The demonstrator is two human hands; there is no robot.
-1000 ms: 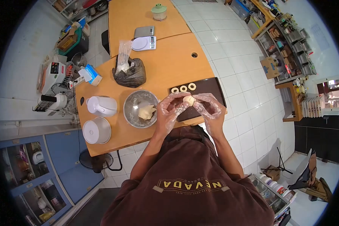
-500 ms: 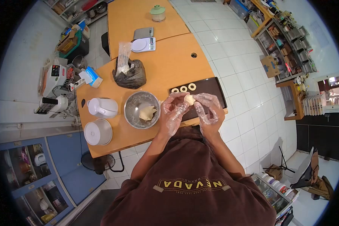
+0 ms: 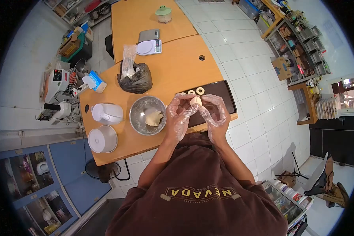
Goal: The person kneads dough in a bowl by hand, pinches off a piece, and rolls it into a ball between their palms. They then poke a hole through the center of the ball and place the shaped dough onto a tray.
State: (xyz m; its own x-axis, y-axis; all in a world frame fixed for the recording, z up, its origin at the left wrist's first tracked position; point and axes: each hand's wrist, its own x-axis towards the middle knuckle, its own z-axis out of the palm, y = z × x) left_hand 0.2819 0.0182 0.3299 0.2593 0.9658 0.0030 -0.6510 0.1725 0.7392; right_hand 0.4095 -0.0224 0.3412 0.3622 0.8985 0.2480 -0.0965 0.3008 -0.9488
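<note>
Between the fingertips of both floury hands is a small piece of pale dough [image 3: 196, 101]. My left hand [image 3: 179, 114] pinches it from the left, and my right hand [image 3: 215, 115] holds its right side. Below and behind them lies a dark tray [image 3: 226, 94], where ring-shaped dough pieces [image 3: 200, 91] sit along the far edge, partly hidden by my fingers. Left of my hands stands a metal bowl [image 3: 135, 118] with a lump of dough [image 3: 153, 118] inside.
On the wooden table [image 3: 177, 67] stand a white pitcher [image 3: 107, 113], a white round container [image 3: 102, 139], a black plastic bag [image 3: 139, 82], a white scale [image 3: 149, 47], a grey scale [image 3: 149, 35] and a green-lidded container [image 3: 163, 14].
The dough piece between my fingers has turned and sits slightly lower and to the left. My fingers have shifted around it, and my right hand has moved slightly left.
</note>
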